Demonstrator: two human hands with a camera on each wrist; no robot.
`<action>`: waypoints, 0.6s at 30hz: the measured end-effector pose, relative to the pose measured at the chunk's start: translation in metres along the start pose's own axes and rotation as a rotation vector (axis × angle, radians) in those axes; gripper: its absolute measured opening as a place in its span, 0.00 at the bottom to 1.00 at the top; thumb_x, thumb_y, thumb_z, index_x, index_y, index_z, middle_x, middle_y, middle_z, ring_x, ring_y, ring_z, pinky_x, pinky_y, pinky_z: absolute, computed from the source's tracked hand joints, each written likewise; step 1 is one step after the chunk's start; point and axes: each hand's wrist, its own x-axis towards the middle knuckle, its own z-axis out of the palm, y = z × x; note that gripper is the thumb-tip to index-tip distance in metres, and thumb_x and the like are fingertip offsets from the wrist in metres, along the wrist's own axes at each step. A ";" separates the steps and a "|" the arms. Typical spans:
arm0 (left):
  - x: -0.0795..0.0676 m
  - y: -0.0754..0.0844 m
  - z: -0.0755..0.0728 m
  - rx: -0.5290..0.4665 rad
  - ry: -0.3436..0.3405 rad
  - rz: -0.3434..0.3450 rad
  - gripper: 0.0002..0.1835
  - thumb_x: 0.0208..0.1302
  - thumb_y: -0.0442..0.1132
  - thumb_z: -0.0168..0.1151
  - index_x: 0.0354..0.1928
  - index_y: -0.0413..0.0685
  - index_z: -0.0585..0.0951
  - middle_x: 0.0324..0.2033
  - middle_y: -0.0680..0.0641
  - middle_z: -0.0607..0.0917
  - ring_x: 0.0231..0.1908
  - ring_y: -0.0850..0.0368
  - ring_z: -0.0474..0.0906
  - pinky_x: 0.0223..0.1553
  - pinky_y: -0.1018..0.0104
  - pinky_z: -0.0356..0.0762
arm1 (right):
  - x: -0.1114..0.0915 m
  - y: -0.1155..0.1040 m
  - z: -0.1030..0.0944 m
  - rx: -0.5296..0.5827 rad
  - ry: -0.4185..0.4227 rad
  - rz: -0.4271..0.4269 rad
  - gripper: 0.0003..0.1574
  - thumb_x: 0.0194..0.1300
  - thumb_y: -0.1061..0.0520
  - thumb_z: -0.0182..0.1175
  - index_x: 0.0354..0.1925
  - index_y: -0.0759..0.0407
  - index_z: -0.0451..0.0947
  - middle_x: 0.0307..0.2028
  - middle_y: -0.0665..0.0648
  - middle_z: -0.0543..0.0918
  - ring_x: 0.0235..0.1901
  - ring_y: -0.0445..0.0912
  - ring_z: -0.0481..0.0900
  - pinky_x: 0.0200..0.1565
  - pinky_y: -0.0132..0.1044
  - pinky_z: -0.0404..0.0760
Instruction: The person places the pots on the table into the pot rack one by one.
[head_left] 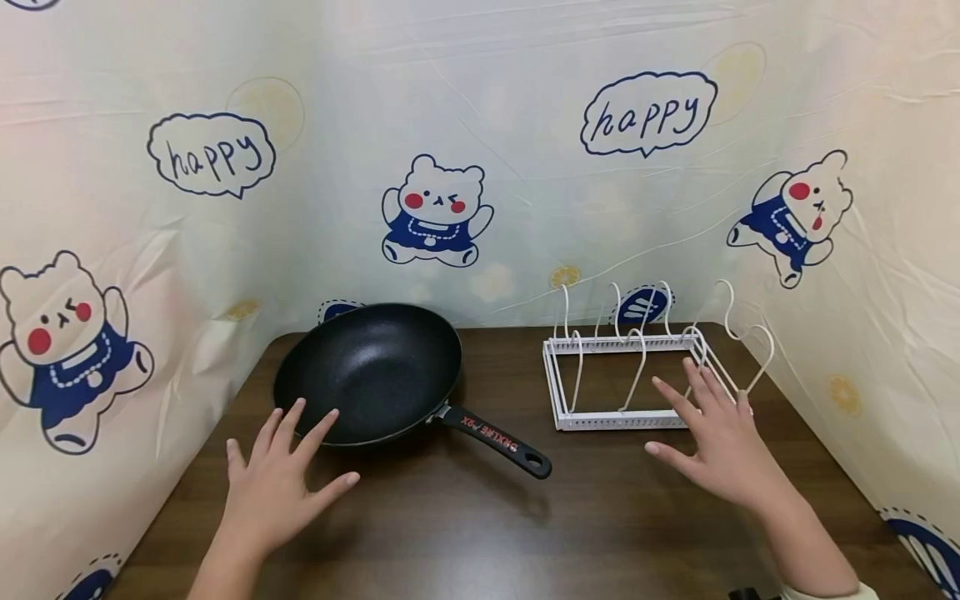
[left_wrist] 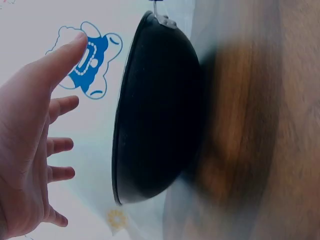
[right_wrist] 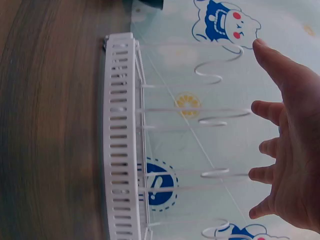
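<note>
A black frying pan (head_left: 367, 375) sits on the left of the brown table, its dark handle (head_left: 495, 437) with red lettering pointing toward the front right. My left hand (head_left: 281, 479) hovers in front of the pan with fingers spread and holds nothing; in the left wrist view a gap shows between it and the pan's side (left_wrist: 155, 110). To the right stands a white rack (head_left: 622, 421) with a slotted rectangular frame and several curved wire dividers. Over its front right corner my right hand (head_left: 716, 442) is spread wide, and the right wrist view shows its empty fingers beside the wire tops (right_wrist: 225, 110).
The wooden table (head_left: 480, 533) is enclosed at the back and sides by a pale curtain (head_left: 525, 108) printed with bears and "happy" bubbles. A small black object (head_left: 745, 594) shows at the bottom edge near the right sleeve (head_left: 832, 592).
</note>
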 end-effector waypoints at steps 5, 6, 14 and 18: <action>0.006 0.007 -0.001 -0.038 0.037 0.042 0.48 0.51 0.74 0.62 0.73 0.71 0.60 0.72 0.41 0.57 0.69 0.35 0.51 0.56 0.18 0.37 | 0.005 -0.006 0.003 0.062 -0.005 -0.030 0.52 0.54 0.36 0.69 0.72 0.46 0.61 0.74 0.68 0.49 0.69 0.72 0.51 0.59 0.79 0.44; 0.007 0.008 -0.001 -0.050 0.044 0.051 0.48 0.50 0.73 0.63 0.73 0.71 0.60 0.72 0.41 0.58 0.69 0.35 0.51 0.57 0.18 0.38 | 0.006 -0.008 0.004 0.075 -0.007 -0.036 0.52 0.54 0.36 0.69 0.72 0.47 0.61 0.74 0.68 0.49 0.69 0.72 0.51 0.59 0.78 0.44; 0.019 0.016 -0.002 -0.124 0.101 0.128 0.48 0.47 0.69 0.69 0.72 0.69 0.64 0.70 0.39 0.63 0.66 0.33 0.57 0.54 0.21 0.52 | 0.016 -0.021 0.007 0.181 0.009 -0.106 0.51 0.54 0.39 0.71 0.71 0.50 0.63 0.73 0.66 0.54 0.68 0.70 0.54 0.61 0.73 0.51; 0.020 0.020 0.001 -0.193 0.124 0.161 0.48 0.46 0.64 0.73 0.71 0.67 0.66 0.68 0.39 0.64 0.64 0.32 0.59 0.52 0.24 0.58 | 0.019 -0.030 0.009 0.225 0.002 -0.138 0.50 0.55 0.42 0.71 0.70 0.54 0.64 0.73 0.67 0.55 0.68 0.69 0.55 0.60 0.72 0.56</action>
